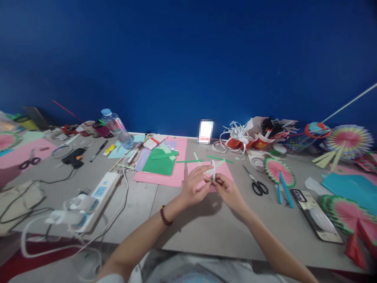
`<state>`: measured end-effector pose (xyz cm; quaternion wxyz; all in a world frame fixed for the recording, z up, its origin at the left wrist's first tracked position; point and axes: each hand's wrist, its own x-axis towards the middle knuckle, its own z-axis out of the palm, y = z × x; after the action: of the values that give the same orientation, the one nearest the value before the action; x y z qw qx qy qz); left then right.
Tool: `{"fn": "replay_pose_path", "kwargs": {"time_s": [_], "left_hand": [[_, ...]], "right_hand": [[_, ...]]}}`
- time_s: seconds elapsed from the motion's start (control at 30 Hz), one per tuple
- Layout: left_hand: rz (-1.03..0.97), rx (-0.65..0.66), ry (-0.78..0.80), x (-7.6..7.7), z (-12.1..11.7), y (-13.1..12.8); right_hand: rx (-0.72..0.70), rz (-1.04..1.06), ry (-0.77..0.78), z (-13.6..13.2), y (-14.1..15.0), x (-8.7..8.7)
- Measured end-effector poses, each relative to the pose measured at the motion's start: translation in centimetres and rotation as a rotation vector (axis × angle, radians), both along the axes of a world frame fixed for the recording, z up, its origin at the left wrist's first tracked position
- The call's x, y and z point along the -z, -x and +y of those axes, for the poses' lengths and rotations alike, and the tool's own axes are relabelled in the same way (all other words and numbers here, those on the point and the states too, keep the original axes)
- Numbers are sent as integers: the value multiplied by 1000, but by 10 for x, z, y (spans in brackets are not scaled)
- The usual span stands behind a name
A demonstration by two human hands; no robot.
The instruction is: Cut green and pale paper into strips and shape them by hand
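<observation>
Pinching a narrow white strip (213, 169), upright and slightly bent, between thumb and fingers of the bare right hand (229, 192), above a grey tabletop (182, 236) at the middle of the scene. Curving the bare left hand (194, 184), with a dark red beaded bracelet (165, 216) at the wrist, close around the strip's left side; too small to tell whether gripping or merely touching. Directly below both hands, a pink paper sheet (225, 171); just beyond the fingers, thin green paper strips (188, 161).

To the right, open scissors with black handles (256, 185), a pleated pink fan with a green edge (275, 169) and, nearer, a dark smartphone (303, 206) beneath a rounded white computer mouse (321, 219). To the left, a rectangular green sheet (159, 167) atop larger pink paper, and nearer, a long white power strip (101, 196) with plugs in its sockets. Farther left, a clear plastic bottle with a blue cap (118, 127), tilted before a deep blue wall (176, 59).
</observation>
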<state>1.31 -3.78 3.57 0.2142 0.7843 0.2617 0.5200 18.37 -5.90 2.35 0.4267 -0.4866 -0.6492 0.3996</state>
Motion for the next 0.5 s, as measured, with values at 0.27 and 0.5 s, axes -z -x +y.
{"fn": "replay_pose_path", "kwargs": {"time_s": [0.27,0.5], "left_hand": [[54,-78,-179,15,7,10],[234,-30,-402,28,5,5]], "right_hand": [[10,-128,-287,3,5,20],[86,-257,-586,7,-5,32]]}}
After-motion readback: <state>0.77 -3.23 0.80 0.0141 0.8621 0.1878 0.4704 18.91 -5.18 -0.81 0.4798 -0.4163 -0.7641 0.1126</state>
